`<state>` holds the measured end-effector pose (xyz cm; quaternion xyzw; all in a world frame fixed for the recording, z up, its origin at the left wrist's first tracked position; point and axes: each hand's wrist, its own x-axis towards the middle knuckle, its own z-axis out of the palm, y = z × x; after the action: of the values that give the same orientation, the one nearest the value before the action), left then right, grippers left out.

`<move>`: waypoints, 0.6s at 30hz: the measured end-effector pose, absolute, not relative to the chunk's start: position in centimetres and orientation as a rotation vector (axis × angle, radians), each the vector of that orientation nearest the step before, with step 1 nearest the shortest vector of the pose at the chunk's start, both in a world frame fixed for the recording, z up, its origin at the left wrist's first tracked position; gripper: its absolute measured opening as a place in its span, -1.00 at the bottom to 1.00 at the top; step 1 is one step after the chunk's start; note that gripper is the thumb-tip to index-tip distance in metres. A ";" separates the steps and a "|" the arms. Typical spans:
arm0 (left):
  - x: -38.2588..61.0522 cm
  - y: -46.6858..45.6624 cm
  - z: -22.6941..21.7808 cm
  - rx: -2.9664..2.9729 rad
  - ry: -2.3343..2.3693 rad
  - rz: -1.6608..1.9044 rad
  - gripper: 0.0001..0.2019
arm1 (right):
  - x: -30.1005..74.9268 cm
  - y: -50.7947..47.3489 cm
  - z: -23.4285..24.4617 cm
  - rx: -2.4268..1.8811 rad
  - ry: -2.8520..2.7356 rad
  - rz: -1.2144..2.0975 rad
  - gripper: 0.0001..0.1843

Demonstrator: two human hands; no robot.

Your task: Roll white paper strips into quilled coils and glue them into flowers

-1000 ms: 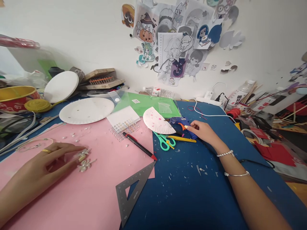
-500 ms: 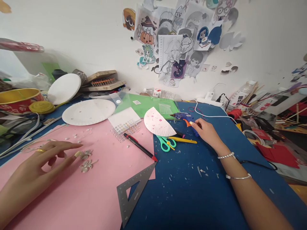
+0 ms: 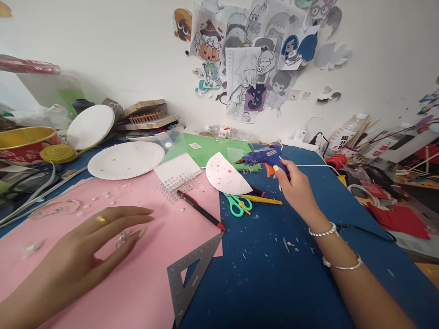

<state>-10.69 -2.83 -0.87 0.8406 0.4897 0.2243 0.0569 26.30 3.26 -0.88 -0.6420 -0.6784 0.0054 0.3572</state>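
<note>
My right hand [image 3: 297, 189] is wrapped around the handle of a blue hot glue gun [image 3: 262, 156] with an orange trigger, lifted a little off the table, its nozzle pointing left. Over the pink sheet [image 3: 144, 274] my left hand [image 3: 89, 249] spreads its fingers. Between its thumb and fingers shows a small silvery ornament [image 3: 122, 238], partly hidden. Just left of the glue gun's nozzle lies a folded white paper plate [image 3: 224, 176] with pink marks. Green-handled scissors [image 3: 236, 204] and a yellow tool [image 3: 265, 200] lie below it.
A black and red pen [image 3: 200, 209] and a grey set square [image 3: 192, 276] lie at the sheet's right edge. Rhinestone sheets [image 3: 180, 183], a white paper plate [image 3: 126, 160] and a green folder [image 3: 206, 146] sit behind. A white cable [image 3: 313, 166] runs at the right.
My right hand has closed around the glue gun's handle and raised it. My left hand has slid to the right, across the ornaments, uncovering small pieces at the left.
</note>
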 end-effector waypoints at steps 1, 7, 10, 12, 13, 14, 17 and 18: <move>-9.8 -2.6 -0.7 2.613 1.419 0.623 -0.76 | 25.9 3.0 -0.8 -1.645 -1.762 -0.014 -0.60; -5.6 0.7 -1.2 3.039 1.111 0.336 -0.55 | 24.2 2.2 -1.0 -1.581 -1.867 -0.150 -0.64; -5.1 1.8 -1.6 3.074 1.018 0.363 -0.61 | 23.6 2.0 -1.1 -1.561 -1.918 -0.214 -0.65; -5.2 1.9 -1.6 3.006 1.029 0.382 -0.69 | 23.3 1.8 -1.2 -1.546 -1.951 -0.242 -0.66; -5.2 1.8 -1.5 2.958 1.050 0.395 -0.72 | 23.2 1.7 -1.2 -1.537 -1.968 -0.253 -0.67; -5.3 1.6 -1.4 2.907 1.063 0.409 -0.75 | 23.1 1.6 -1.2 -1.529 -1.986 -0.262 -0.67; -5.7 1.2 -1.1 2.801 1.020 0.479 -0.80 | 22.7 1.3 -1.2 -1.507 -2.045 -0.281 -0.69; -5.8 1.1 -1.1 2.778 0.991 0.495 -0.81 | 22.5 1.2 -1.2 -1.500 -2.063 -0.286 -0.69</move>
<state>-5.79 1.14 -1.08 0.9262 0.3305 0.1649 0.0752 22.51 1.18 -1.23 -0.5605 -0.7707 -0.1067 0.2836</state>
